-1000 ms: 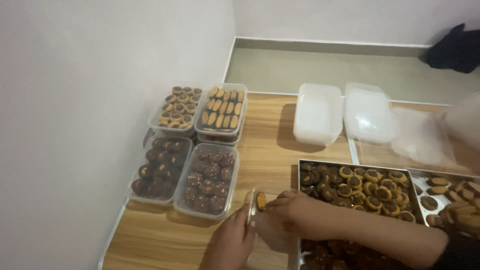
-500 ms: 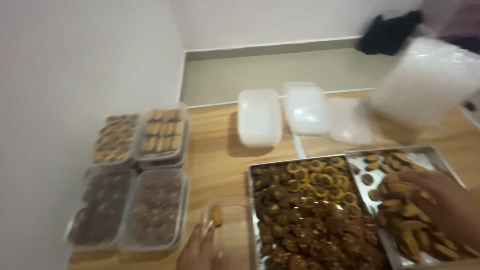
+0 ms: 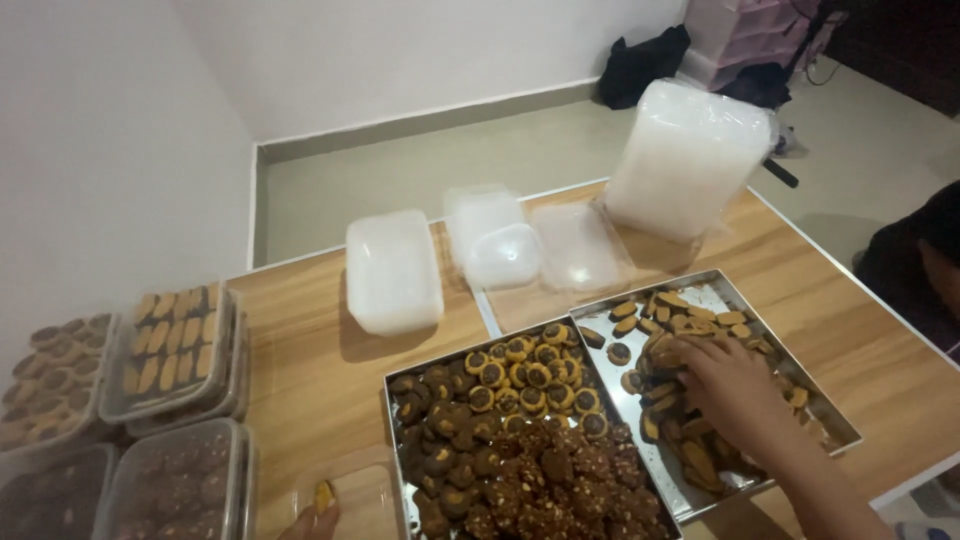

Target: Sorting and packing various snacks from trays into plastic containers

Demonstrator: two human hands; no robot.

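Observation:
My right hand (image 3: 730, 390) reaches into the right metal tray (image 3: 835, 415), its fingers curled over a pile of oblong brown-and-yellow cookies (image 3: 690, 325). Only the tip of my left hand (image 3: 305, 525) shows at the bottom edge, gripping a small clear plastic box (image 3: 355, 495) with one cookie (image 3: 324, 495) in it. Between the two hands lies the left metal tray (image 3: 392, 400), full of round chocolate-topped cookies (image 3: 520, 375) and dark crumbly ones (image 3: 560, 480).
Filled, lidded cookie boxes (image 3: 170, 350) stand stacked at the left by the white wall. Empty clear boxes and lids (image 3: 392, 268) lie behind the trays, beside a tall wrapped stack of boxes (image 3: 685, 160). A person in dark clothes (image 3: 920, 265) sits at the right edge.
The view has swung right. My right hand left the small box and went across to the right tray, onto the oblong cookies. My left hand stays at the box.

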